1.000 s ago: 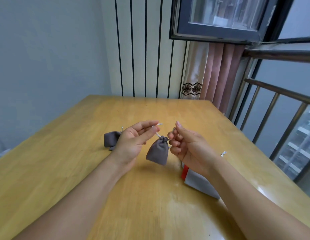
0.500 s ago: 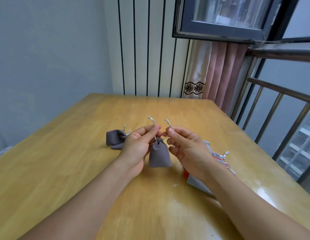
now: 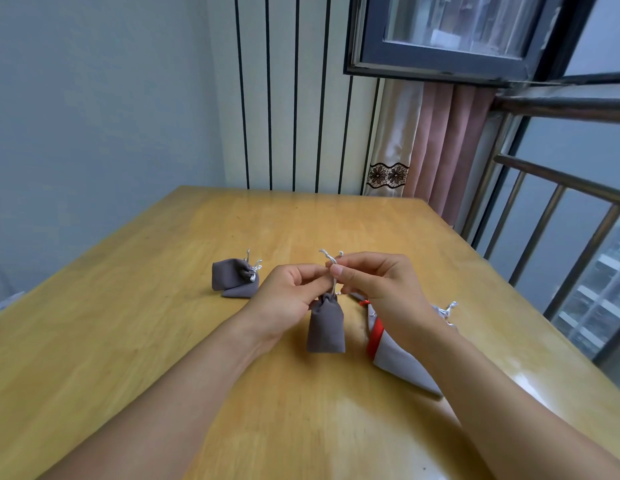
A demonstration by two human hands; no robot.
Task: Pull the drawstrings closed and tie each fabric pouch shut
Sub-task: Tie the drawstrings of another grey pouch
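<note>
Table: I'm watching a wooden table [image 3: 135,341] by a railing.
Hands: left hand [image 3: 287,299] and right hand [image 3: 374,285] are now meeting, pinching the drawstrings [image 3: 331,263].
Pouch: the grey pouch [image 3: 325,327] is hanging mid-table, cinched; knotting is starting.
Far: tied pouches [image 3: 234,278] are lying toward the left edge.

A small grey fabric pouch [image 3: 325,327] hangs upright above the worktop, its neck gathered shut, with its white drawstring [image 3: 332,271] running up from the neck to loose ends at the top. Farther left, two grey pouches [image 3: 232,278] lie touching on the worktop, one cinched with knotted white cords [image 3: 253,268]. To the right lies a pale grey pouch with a red band [image 3: 398,358], partly hidden.
</note>
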